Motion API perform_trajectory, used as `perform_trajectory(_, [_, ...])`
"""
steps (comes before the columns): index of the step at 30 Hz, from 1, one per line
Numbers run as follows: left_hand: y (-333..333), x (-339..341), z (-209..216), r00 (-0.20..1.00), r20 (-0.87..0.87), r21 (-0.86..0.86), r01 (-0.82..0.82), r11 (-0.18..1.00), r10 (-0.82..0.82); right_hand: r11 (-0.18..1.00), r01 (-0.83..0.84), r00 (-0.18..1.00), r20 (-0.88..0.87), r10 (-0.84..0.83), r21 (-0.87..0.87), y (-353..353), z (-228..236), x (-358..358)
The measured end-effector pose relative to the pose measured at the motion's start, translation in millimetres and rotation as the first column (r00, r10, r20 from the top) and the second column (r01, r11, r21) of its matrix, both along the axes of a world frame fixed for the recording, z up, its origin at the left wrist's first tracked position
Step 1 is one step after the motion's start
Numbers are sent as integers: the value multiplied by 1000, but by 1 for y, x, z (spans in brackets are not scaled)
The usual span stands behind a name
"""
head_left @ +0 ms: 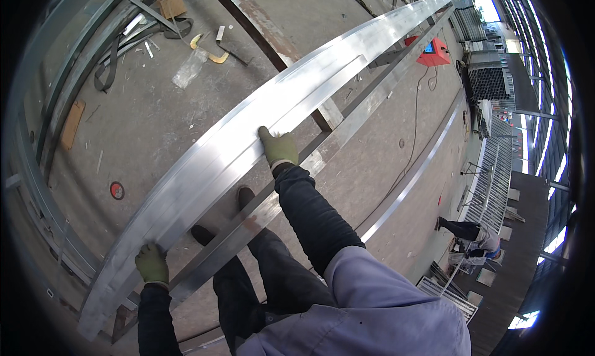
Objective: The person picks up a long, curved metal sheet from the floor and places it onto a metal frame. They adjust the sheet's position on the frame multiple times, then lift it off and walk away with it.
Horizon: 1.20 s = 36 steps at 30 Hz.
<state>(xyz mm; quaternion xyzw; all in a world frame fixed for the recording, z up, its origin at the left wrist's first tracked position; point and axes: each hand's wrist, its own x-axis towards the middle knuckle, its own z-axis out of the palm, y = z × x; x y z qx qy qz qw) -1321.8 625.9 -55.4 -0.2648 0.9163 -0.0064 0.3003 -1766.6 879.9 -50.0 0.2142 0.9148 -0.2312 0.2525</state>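
Note:
A long, shiny aluminium profile [248, 111] with raised ridges lies diagonally before me, from the lower left to the far upper right. My left hand [152, 263], in an olive-green work glove, is closed over its near edge at the lower left. Farther along the same edge, my right hand [279, 146] grips it in a matching glove, with the thumb lying on top. The fingers under the edge are hidden on both hands. Beneath and on my side of the profile runs a steel rail [260, 213] of the supporting frame.
A rusty crossbeam [260, 30] joins the frame. A red machine [434, 52] stands beyond it with a cable on the floor. Steel beams [68, 65], a strap and offcuts lie at left. Another person [480, 235] bends at work on the right, near stacked metal frames [493, 164].

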Motion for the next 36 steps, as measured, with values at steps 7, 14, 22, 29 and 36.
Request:
perform_trajectory(7, [0,0,0,999,28,24,-36,999,35,1000,1,999,-32,0,16,-2,-4,2])
perform_trajectory(14, [1,-1,-1,1000,21,-8,-20,1000,20,1000,-17,998,-57,17,1,1,-4,4])
perform_trajectory(22, [2,-1,1,1000,12,1,-26,1000,26,998,-56,996,-66,58,31,4,-6,6])
perform_trajectory(29, [3,-1,2,999,12,5,-47,999,47,999,-30,987,-155,33,19,3,-10,11])
perform_trajectory(36, [0,4,1,999,34,-19,-29,999,30,999,-35,995,-94,37,23,0,-9,11])
